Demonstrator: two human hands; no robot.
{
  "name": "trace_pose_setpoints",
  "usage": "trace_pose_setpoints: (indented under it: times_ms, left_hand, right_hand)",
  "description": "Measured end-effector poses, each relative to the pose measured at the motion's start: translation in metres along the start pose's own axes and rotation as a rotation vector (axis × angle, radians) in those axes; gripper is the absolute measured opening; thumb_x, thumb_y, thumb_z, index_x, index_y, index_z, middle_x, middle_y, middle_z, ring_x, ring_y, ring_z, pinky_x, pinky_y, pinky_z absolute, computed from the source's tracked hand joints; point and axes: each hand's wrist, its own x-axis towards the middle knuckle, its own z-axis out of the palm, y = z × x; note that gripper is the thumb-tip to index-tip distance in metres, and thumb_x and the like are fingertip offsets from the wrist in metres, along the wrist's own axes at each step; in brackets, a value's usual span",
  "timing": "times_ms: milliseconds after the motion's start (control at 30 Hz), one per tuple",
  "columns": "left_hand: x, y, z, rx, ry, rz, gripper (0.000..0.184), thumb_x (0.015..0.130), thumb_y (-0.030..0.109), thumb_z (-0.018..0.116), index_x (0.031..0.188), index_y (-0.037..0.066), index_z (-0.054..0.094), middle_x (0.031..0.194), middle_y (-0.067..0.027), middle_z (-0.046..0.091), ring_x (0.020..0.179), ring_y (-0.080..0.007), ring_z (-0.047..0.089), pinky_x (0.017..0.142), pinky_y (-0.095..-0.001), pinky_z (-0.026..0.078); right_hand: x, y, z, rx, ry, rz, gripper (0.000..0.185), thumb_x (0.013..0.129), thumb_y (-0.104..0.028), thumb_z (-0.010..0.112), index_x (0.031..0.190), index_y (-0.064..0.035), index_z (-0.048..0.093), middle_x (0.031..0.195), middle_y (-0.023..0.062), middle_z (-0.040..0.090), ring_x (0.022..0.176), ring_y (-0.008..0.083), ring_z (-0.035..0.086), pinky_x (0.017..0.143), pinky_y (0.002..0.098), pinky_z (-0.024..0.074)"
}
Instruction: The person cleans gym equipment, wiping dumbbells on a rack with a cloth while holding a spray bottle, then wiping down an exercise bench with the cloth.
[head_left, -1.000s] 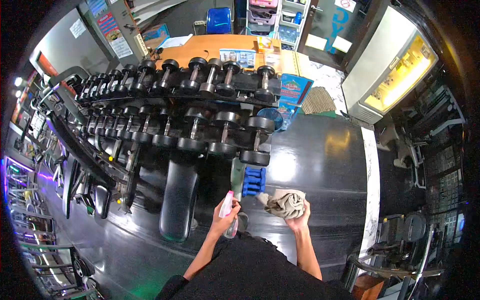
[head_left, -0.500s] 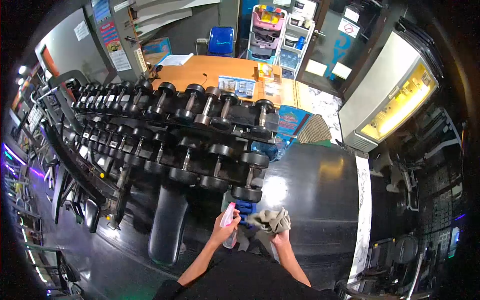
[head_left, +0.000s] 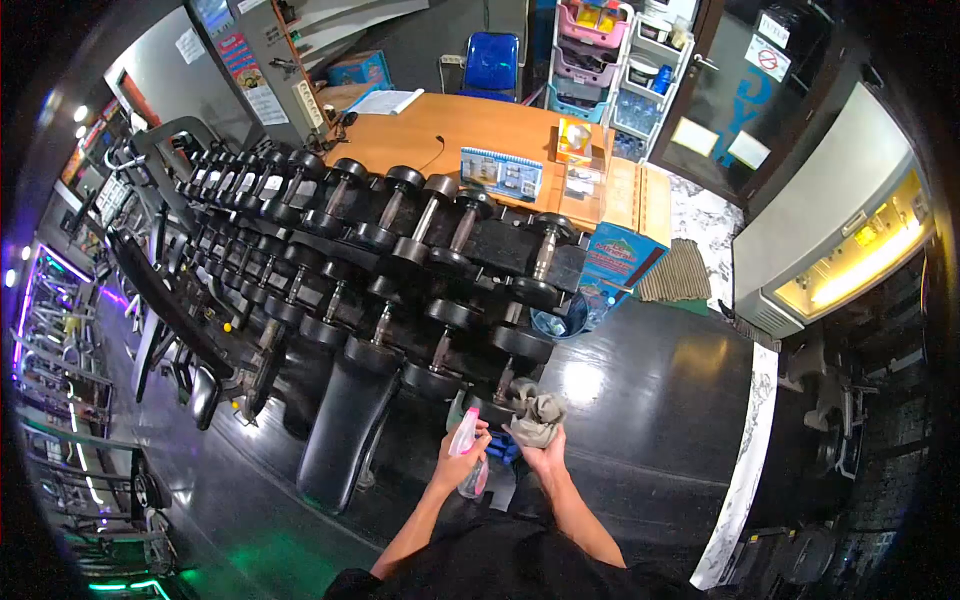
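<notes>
My left hand (head_left: 457, 466) is wrapped round the neck of a spray bottle (head_left: 464, 434), which has a pink and white trigger head and a clear body. In my right hand (head_left: 545, 457) is a bunched grey-beige cloth (head_left: 540, 424). The cloth is right by the near end of a black dumbbell (head_left: 519, 343) on the rack's lower row; whether they touch I cannot tell. Between and beyond my hands, something blue (head_left: 503, 449), partly hidden, lies low at the rack's foot.
Two rows of black dumbbells (head_left: 402, 195) fill the rack ahead. A padded bench (head_left: 345, 430) stands to the left of my hands. Behind the rack is a wooden desk (head_left: 400, 135). A lit fridge (head_left: 830, 210) is at the right, and a blue bin (head_left: 562, 322) sits by the rack's end.
The cloth has moved forward and left, closer to the dumbbell's near end, and looks more bunched. The spray bottle stays in my left hand. My view has shifted, with the scene sliding right.
</notes>
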Motion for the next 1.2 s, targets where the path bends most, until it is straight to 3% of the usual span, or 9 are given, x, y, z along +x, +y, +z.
trace_pose_setpoints:
  times_ms: [333,433,600,700,833,1033,1100,1167,1200]
  left_hand:
    - [0.06,-0.046,0.051,0.005,0.129,0.033,0.021,0.087,0.002,0.063,0.107,0.0,0.057,0.083,-0.002,0.06,0.058,-0.0055,0.056,0.052,-0.0214,0.045]
    - [0.079,-0.064,0.061,0.011,0.154,0.011,0.021,0.087,0.003,0.063,0.107,0.001,0.057,0.081,-0.0008,0.06,0.057,-0.0056,0.055,0.05,-0.0208,0.045]
    - [0.113,-0.089,0.068,0.119,0.207,-0.03,0.021,0.088,0.011,0.064,0.106,0.002,0.057,0.075,-0.0001,0.059,0.055,-0.0055,0.054,0.05,-0.0218,0.044]
    - [0.137,-0.105,0.07,0.167,0.217,-0.107,0.021,0.088,0.019,0.066,0.102,0.004,0.06,0.073,-0.0032,0.062,0.058,-0.0092,0.057,0.055,-0.0263,0.047]
    - [0.168,-0.108,0.084,0.496,0.252,0.057,0.02,0.082,0.02,0.069,0.089,0.003,0.063,0.079,-0.0145,0.066,0.074,-0.0305,0.066,0.066,-0.0365,0.05]
    - [0.169,-0.115,0.093,0.487,0.266,-0.034,0.017,0.083,0.018,0.068,0.086,0.002,0.063,0.079,-0.0131,0.067,0.073,-0.0285,0.067,0.064,-0.0362,0.05]
    - [0.161,-0.11,0.093,0.362,0.263,0.016,0.014,0.084,0.015,0.067,0.09,0.004,0.062,0.077,-0.0106,0.065,0.07,-0.025,0.066,0.063,-0.0339,0.05]
    - [0.154,-0.114,0.088,0.35,0.229,-0.032,0.013,0.085,0.012,0.066,0.093,0.003,0.061,0.077,-0.0093,0.064,0.07,-0.0223,0.065,0.063,-0.0325,0.05]
    - [0.15,-0.123,0.086,0.359,0.273,0.062,0.015,0.085,0.012,0.066,0.097,0.004,0.06,0.075,-0.0065,0.063,0.067,-0.0166,0.062,0.06,-0.0298,0.048]
  right_hand:
    - [0.061,-0.062,-0.009,-0.126,0.041,0.1,0.059,0.095,-0.053,0.039,0.13,-0.0057,0.047,0.128,0.0143,0.054,0.115,0.0304,0.054,0.099,0.0423,0.0463]
    - [0.064,-0.097,-0.013,0.109,0.139,0.139,0.047,0.096,-0.044,0.041,0.125,-0.0089,0.052,0.122,0.0128,0.058,0.109,0.0315,0.057,0.097,0.0462,0.0464]
    - [0.064,-0.133,0.006,-0.146,0.157,0.075,0.04,0.096,-0.043,0.038,0.124,-0.0203,0.054,0.119,0.0025,0.06,0.108,0.0234,0.058,0.102,0.0725,0.0244]
    - [0.084,-0.153,-0.022,-0.169,0.146,0.038,0.043,0.095,-0.044,0.039,0.126,-0.0179,0.053,0.12,0.0045,0.06,0.11,0.026,0.057,0.107,0.0645,0.0259]
    - [0.109,-0.176,-0.045,-0.188,0.17,0.041,0.043,0.095,-0.043,0.041,0.127,-0.0172,0.054,0.122,0.0045,0.06,0.11,0.0264,0.056,0.102,0.0519,0.037]
    - [0.134,-0.169,-0.012,-0.352,0.2,0.034,0.041,0.097,-0.038,0.041,0.127,-0.011,0.05,0.115,0.0063,0.06,0.103,0.0272,0.058,0.09,0.0478,0.0472]
    - [0.151,-0.167,-0.018,-0.631,0.185,0.056,0.042,0.097,-0.038,0.046,0.125,-0.0064,0.051,0.114,0.0112,0.061,0.1,0.0254,0.061,0.086,0.041,0.0508]
    - [0.165,-0.148,-0.013,-1.044,0.205,-0.221,0.032,0.094,-0.022,0.055,0.118,-0.0012,0.052,0.101,0.01,0.064,0.079,0.0209,0.066,0.07,0.0318,0.0553]
    - [0.173,-0.143,-0.021,-1.433,0.165,-0.331,0.028,0.092,-0.019,0.057,0.114,-0.001,0.053,0.102,0.0104,0.063,0.085,0.0219,0.065,0.074,0.034,0.0545]
